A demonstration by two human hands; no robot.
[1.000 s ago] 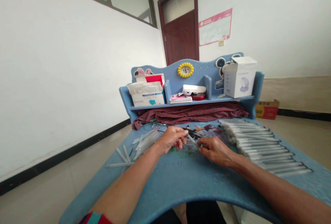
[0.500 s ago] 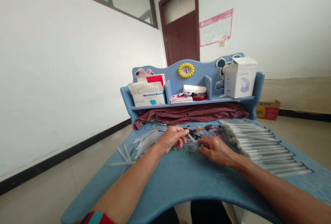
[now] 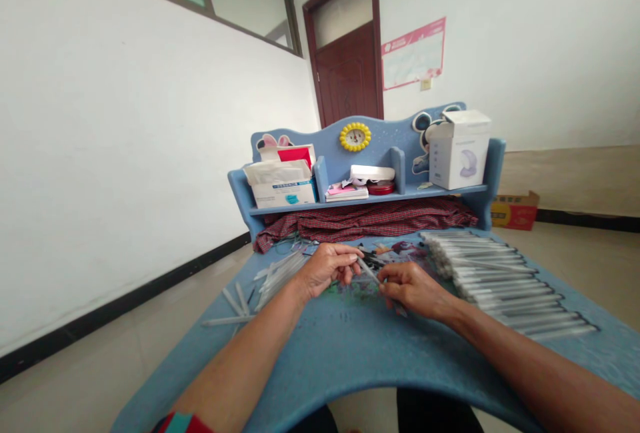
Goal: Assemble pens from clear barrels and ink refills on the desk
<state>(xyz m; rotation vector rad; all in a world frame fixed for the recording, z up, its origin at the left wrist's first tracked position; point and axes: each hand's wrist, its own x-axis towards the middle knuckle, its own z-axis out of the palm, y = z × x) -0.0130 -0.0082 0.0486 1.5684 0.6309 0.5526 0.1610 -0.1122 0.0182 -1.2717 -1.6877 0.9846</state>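
My left hand [image 3: 326, 268] and my right hand [image 3: 411, 288] meet over the middle of a blue desk [image 3: 350, 346]. Between them runs a thin clear tube [image 3: 369, 272], a pen barrel by its look. The left fingers pinch its far end, and the right fingers are closed round its near end. Just beyond the hands lies a small dark heap of pen parts [image 3: 374, 257]. A loose pile of clear tubes [image 3: 280, 272] lies left of my left hand. A long neat row of finished pens [image 3: 495, 280] lies to the right.
A red checked cloth [image 3: 365, 218] lies under the desk's blue shelf [image 3: 370, 196], which holds a box of masks [image 3: 283, 183], a red tin, a yellow clock [image 3: 355, 136] and a white carton [image 3: 459, 150]. A cardboard box [image 3: 515, 210] sits on the floor at right.
The hands have stayed together on the tube, working it slightly. The camera has shifted a little, so everything sits a bit further left.
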